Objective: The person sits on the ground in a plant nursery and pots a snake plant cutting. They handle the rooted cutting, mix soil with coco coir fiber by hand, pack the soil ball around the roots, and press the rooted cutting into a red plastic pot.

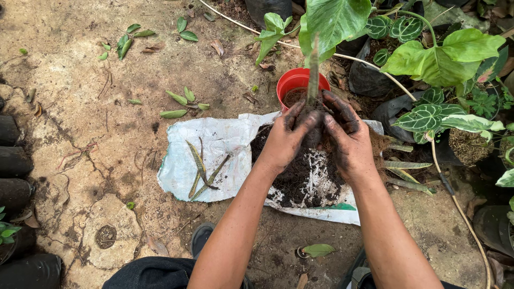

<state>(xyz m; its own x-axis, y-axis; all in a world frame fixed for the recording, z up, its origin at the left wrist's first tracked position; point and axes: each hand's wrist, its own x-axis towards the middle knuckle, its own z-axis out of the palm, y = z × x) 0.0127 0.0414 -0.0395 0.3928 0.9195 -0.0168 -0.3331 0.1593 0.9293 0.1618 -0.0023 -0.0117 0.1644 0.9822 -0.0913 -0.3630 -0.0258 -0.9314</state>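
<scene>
The left hand (282, 143) and right hand (349, 140) are showing a matt coat of dark, crumbly soil, pressing a rough, fibrous root clump (316, 126) under a dull green stem (313, 75). The white sack (214, 155) is looking like woven plastic, creased and smudged. The red pot (293, 83) is showing smooth, faintly glossy plastic. The ground (80, 134) is looking rough, cracked and dry. The big leaves (439, 59) are shining waxy.

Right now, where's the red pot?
Head view: the red pot stands on the ground just beyond both hands, behind the plant stem they grip, at the white sack's far edge.
</scene>
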